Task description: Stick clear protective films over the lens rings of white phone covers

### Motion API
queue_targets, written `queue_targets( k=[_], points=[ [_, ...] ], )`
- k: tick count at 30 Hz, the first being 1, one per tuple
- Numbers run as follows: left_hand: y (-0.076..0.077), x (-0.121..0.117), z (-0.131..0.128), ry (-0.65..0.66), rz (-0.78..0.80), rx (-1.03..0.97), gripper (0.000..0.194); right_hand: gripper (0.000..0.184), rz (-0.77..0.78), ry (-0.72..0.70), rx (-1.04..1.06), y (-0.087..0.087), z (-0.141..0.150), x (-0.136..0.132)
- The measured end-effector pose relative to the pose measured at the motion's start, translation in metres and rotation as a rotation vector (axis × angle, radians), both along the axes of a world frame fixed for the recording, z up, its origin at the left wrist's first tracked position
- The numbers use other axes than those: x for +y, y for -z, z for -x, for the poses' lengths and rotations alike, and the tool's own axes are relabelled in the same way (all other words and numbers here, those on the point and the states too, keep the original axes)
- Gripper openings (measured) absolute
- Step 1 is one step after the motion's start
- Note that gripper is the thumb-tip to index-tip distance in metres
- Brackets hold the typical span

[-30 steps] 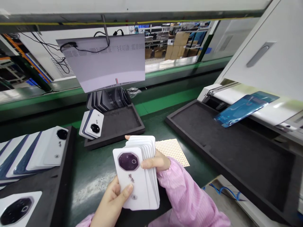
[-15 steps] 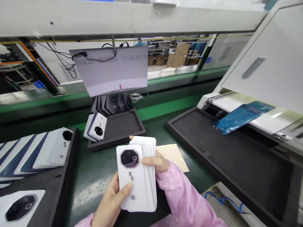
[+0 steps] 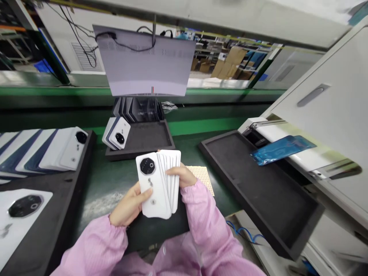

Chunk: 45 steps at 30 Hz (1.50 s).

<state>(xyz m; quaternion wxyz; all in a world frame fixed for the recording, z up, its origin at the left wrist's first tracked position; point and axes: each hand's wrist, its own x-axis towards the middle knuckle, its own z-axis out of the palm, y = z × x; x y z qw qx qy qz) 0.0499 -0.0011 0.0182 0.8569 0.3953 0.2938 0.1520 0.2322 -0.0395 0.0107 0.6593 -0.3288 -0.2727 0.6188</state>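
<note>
Fanned out between both hands is a stack of white phone back covers (image 3: 153, 191), upright, with a dark octagonal camera patch and small dark script on the front one. My left hand (image 3: 129, 203) grips the stack at its lower left, thumb across the front cover. On the right side, my right hand (image 3: 182, 175) is closed on the rear covers, its thumb lying over their edges. The hidden fingers of both hands are behind the stack. Just beyond my right hand a cream sheet with rows of small dots (image 3: 203, 178) lies on the green bench (image 3: 106, 180).
At left, a black foam tray (image 3: 61, 191) bears white and blue covers (image 3: 51, 149). A smaller tray (image 3: 146, 136) holds more covers (image 3: 117, 132) below a monitor's back (image 3: 146, 61). Right, a long black tray (image 3: 244, 172) lies beside a white machine (image 3: 330, 88) with a blue film piece (image 3: 281, 149).
The camera view has shifted, showing more of my sleeves. The covers in my hands are tilted and spread a little more, with my right thumb lying across the edges of the rear ones.
</note>
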Motion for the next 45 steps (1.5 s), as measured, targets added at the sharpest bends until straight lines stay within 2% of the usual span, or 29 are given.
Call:
queue_targets(
  k=[7,13,22,30,34,41,45],
  points=[
    [0.01,0.004,0.0,-0.061,-0.104,0.008,0.045,0.055,0.047,-0.057,-0.051,0.003,-0.008,-0.003],
    [0.008,0.012,0.003,0.003,-0.053,0.04,0.042,0.05,0.053,-0.072,-0.017,0.008,-0.012,-0.002],
    [0.007,0.013,0.003,0.003,-0.013,0.056,0.036,0.05,0.08,-0.05,0.004,0.006,-0.015,-0.003],
    [0.005,0.016,0.003,-0.018,-0.003,0.106,0.036,0.046,0.053,-0.034,0.035,0.008,-0.02,-0.005],
    [0.002,0.015,0.002,-0.041,0.006,0.124,0.033,0.043,0.101,-0.01,0.07,0.007,-0.021,-0.006],
    [0.005,0.018,0.006,-0.026,0.083,0.143,0.026,0.038,0.094,-0.024,0.092,0.006,-0.024,-0.006],
    [0.004,0.018,0.004,-0.073,0.032,0.145,0.024,0.031,0.125,0.004,0.102,0.008,-0.023,-0.005]
  ],
)
